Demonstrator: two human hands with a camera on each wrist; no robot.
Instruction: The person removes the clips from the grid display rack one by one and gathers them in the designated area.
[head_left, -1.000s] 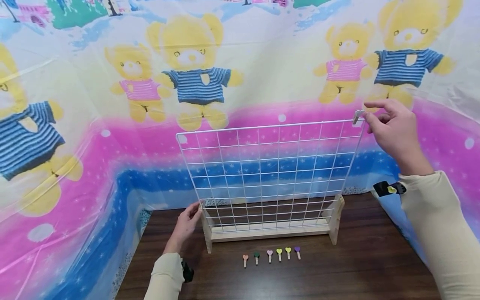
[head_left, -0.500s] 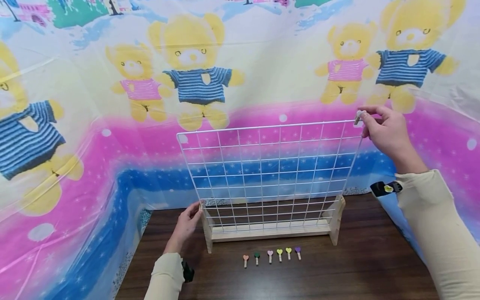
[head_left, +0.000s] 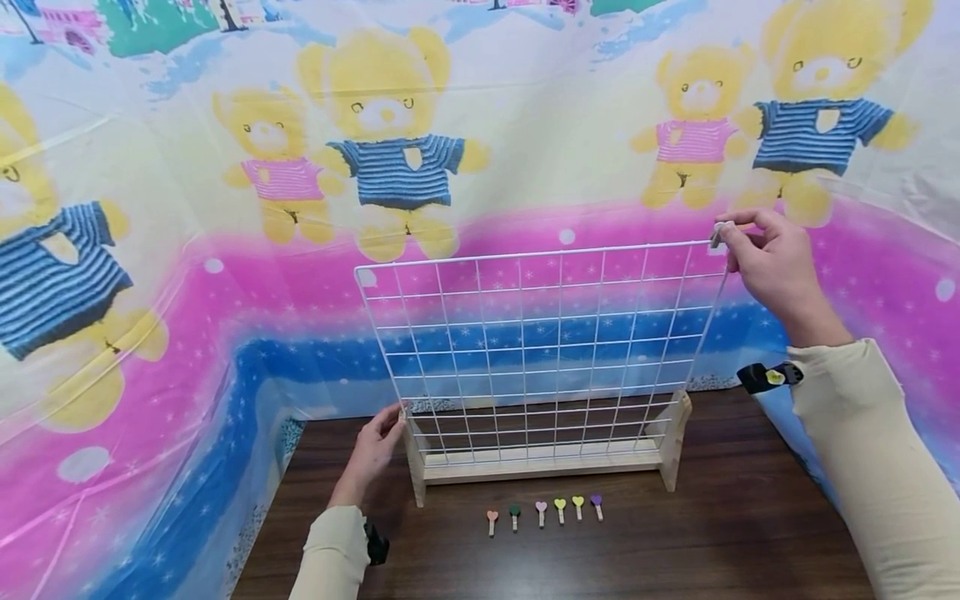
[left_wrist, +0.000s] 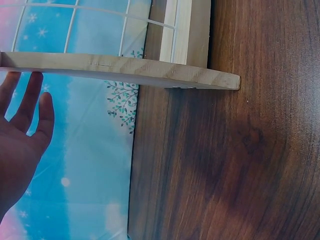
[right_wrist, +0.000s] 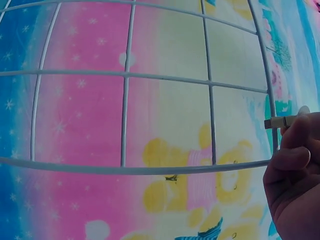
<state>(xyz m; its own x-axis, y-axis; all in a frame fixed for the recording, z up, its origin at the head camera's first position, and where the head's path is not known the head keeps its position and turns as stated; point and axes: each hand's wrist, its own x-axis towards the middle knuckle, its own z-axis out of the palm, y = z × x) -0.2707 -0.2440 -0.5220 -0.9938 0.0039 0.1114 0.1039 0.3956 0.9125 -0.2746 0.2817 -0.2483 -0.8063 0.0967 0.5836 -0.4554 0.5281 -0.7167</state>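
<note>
A white wire grid (head_left: 547,350) stands upright in a wooden stand (head_left: 540,467) on the dark wood table (head_left: 675,550). My right hand (head_left: 731,237) pinches a small pale clip (head_left: 718,233) at the grid's top right corner; the right wrist view shows the clip (right_wrist: 282,121) against the corner wire, held by my fingers (right_wrist: 295,150). Down at the stand's left wooden foot (left_wrist: 125,70), my left hand (head_left: 378,442) rests with straight fingers (left_wrist: 30,110) and holds nothing. Several small heart-headed clips (head_left: 542,510) lie in a row in front of the stand.
A plastic sheet printed with teddy bears (head_left: 390,150) hangs behind and around the table as a backdrop. The table's left edge (left_wrist: 131,200) runs close beside my left hand. Bare tabletop stretches in front of the row of clips.
My right hand came slightly down and left with the clip, and its index finger curled in at the grid's corner. The left hand and the stand have not moved.
</note>
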